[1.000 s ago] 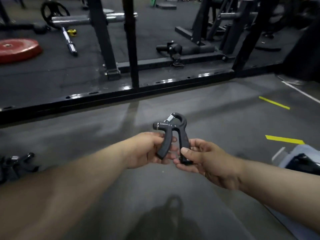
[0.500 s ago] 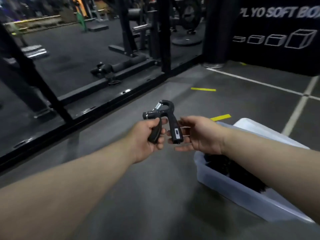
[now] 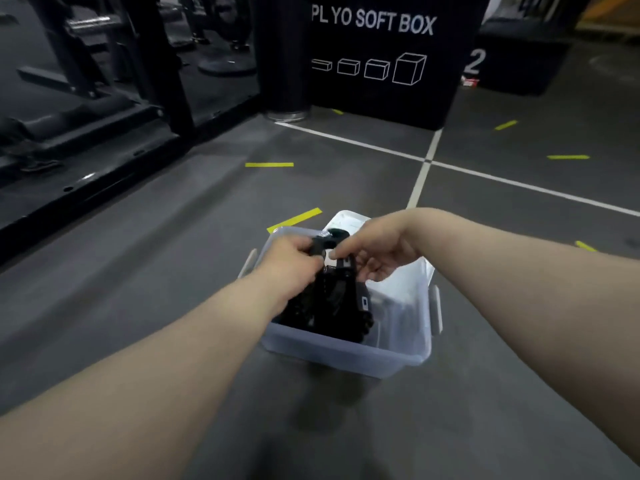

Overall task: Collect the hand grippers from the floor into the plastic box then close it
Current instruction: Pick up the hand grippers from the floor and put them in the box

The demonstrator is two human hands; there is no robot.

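Note:
A clear plastic box (image 3: 346,353) stands open on the grey floor in front of me. Several black hand grippers (image 3: 332,306) lie piled in its left half. Over the box I hold one more black hand gripper (image 3: 337,252) with a metal spring at its top. My left hand (image 3: 289,259) is closed around its left handle. My right hand (image 3: 375,251) pinches its right handle with thumb and fingers. The box's lid (image 3: 348,220) lies behind the box, partly hidden by my hands.
A black plyo soft box (image 3: 381,57) stands ahead, with a second dark box (image 3: 519,60) to its right. A black rack frame (image 3: 104,133) runs along the left. White lines and yellow tape strips mark the floor.
My view swung right and down onto the box. Both hands carried the hand gripper from over the bare floor to above the open box, and lower.

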